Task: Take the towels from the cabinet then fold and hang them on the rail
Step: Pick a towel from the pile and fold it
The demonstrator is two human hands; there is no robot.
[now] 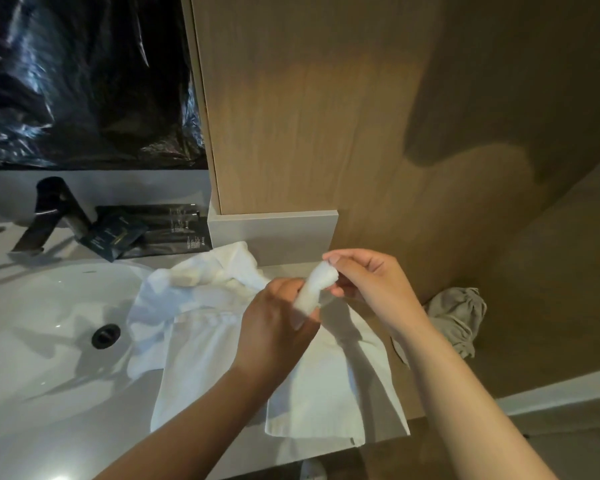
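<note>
Nearest me, a flat white towel (326,393) lies on the counter (84,438), its hem hanging over the front edge. Above it, my left hand (274,323) curls its fingers round the lower end of a bunched white towel (314,285), and my right hand (371,278) pinches the upper end between thumb and fingertips. Behind them sits a crumpled white towel (222,268), partly over the sink (32,323), which holds only its dark drain (105,336). A grey cloth bag (458,317) slumps at right. Further back, dark sachets (118,237) carry print too small to read, beside the black tap (52,209). The wooden cabinet (309,116) stands closed.
</note>
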